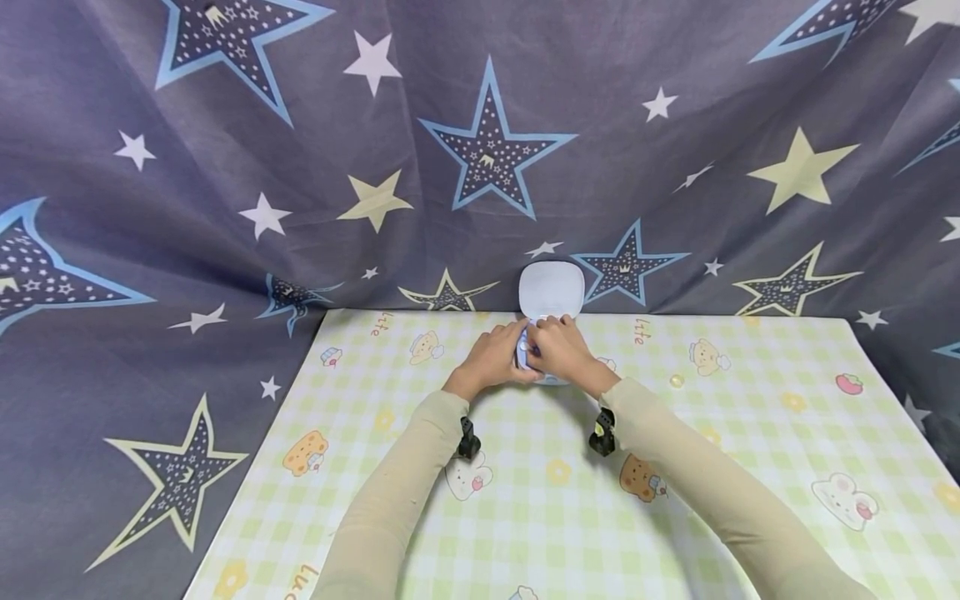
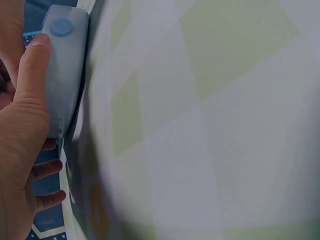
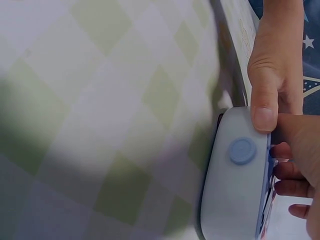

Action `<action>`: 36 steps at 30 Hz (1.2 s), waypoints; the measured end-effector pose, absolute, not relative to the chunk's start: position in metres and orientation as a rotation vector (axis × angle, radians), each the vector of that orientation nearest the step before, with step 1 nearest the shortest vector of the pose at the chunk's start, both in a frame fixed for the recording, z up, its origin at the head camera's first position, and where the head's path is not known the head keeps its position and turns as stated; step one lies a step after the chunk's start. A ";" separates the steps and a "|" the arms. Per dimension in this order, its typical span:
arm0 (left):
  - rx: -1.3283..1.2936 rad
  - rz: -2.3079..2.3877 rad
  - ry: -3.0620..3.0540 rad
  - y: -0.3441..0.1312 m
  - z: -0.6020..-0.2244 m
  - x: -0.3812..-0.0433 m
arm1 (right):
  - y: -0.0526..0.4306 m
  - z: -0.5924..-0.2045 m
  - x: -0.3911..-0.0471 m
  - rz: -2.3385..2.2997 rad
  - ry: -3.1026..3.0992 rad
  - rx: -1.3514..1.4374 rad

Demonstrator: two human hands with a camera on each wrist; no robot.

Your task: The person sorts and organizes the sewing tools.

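Note:
A small pale-blue and white case (image 1: 553,380) with a raised white lid (image 1: 551,288) stands at the table's far edge. On its front is a round blue button (image 3: 242,151). My left hand (image 1: 493,358) holds the case at its left end, the thumb (image 2: 34,70) lying against the front and top edge. Over the opening, my right hand (image 1: 562,347) has its fingers (image 3: 289,171) bent down at the inner side of the case. What those fingertips touch is hidden, and the contents are mostly covered by both hands.
A light green checked tablecloth (image 1: 525,517) with cartoon prints covers the table. Behind it hangs a dark curtain (image 1: 420,92) with stars, close to the raised lid. A small round yellowish spot (image 1: 677,381) shows right of the hands.

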State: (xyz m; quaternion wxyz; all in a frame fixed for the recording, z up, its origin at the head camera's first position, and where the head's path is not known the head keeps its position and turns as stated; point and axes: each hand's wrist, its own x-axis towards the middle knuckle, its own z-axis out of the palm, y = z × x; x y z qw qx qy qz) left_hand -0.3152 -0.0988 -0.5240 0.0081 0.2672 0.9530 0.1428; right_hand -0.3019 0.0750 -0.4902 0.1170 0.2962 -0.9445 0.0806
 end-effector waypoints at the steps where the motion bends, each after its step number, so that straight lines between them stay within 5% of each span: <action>1: 0.836 0.443 2.980 -0.099 -0.524 -0.315 | 0.075 -0.490 -0.302 0.226 -2.763 0.867; 36: 0.849 0.496 2.974 -0.099 -0.526 -0.315 | 0.081 -0.490 -0.298 0.240 -2.680 0.920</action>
